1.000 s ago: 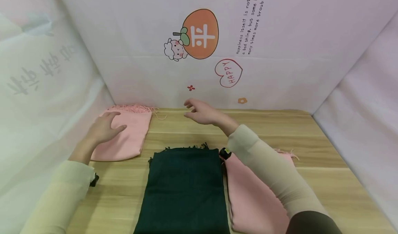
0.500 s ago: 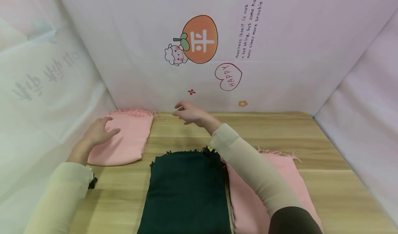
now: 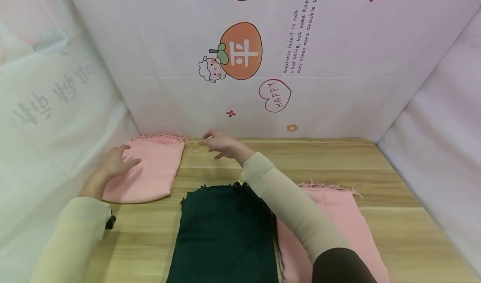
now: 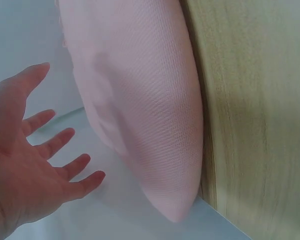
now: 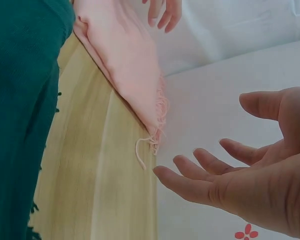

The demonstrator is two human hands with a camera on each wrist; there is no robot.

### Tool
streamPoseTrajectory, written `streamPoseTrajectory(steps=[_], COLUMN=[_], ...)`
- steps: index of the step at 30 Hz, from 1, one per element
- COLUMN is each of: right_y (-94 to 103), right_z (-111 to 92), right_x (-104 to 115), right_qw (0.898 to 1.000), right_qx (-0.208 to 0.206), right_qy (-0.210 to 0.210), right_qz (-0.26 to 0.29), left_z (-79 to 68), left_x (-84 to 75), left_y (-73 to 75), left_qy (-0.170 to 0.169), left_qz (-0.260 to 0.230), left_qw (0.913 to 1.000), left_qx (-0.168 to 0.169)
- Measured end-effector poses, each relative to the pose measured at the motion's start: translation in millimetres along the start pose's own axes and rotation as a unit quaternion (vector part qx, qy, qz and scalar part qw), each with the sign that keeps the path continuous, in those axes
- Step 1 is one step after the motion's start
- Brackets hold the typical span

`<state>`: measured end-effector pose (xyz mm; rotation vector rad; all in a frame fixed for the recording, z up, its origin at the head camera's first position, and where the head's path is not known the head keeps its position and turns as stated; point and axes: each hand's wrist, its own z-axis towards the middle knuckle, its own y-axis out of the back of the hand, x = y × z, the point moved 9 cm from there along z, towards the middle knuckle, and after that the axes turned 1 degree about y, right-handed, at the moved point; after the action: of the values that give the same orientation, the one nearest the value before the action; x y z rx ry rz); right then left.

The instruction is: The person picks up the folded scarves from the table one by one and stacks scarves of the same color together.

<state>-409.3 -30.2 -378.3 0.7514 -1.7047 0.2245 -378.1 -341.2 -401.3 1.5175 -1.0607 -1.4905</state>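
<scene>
A folded pink scarf [image 3: 158, 170] with fringe along its far edge lies at the back left of the table. My left hand [image 3: 114, 162] hovers at its left side, fingers spread and holding nothing; the left wrist view shows a gap between the fingertips and the pink cloth [image 4: 145, 100]. To the right of that scarf, my right hand [image 3: 221, 144] is in the air near its loose fringe strand, fingers loosely bent and nothing in them. A dark green folded scarf [image 3: 221, 233] lies at the front middle, partly under the right forearm.
A second pink fringed scarf [image 3: 349, 220] lies right of the green one, partly hidden by the right sleeve [image 3: 289, 208]. White printed cloth [image 3: 169, 87] walls the wooden table [image 3: 375, 170] at the back and both sides.
My right hand has moved left toward the pink scarf at the back left. The left hand has shifted slightly left and down in view. The scarves lie as before.
</scene>
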Motion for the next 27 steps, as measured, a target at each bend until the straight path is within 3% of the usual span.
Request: streamPoseTrajectory(steps=[9, 16, 27], right_y=[-19.2, -27.4, -53.2], right_z=[17, 28, 44], right_x=[-4, -7, -40], right_qw=[0.999, 0.999, 0.988], right_qx=[0.01, 0.019, 0.059], right_qy=[-0.015, -0.027, -0.119], right_qz=[0.035, 0.039, 0.078], left_z=[4.7, 9.2, 3.6], left_x=[6.8, 16.3, 24.4], left_y=[-0.2, -5.4, -16.0], left_qy=[0.005, 0.024, 0.04], left_qz=[0.011, -0.007, 0.008], left_qw=[0.9999, 0.9995, 0.9988], left_qx=[-0.006, 0.017, 0.028])
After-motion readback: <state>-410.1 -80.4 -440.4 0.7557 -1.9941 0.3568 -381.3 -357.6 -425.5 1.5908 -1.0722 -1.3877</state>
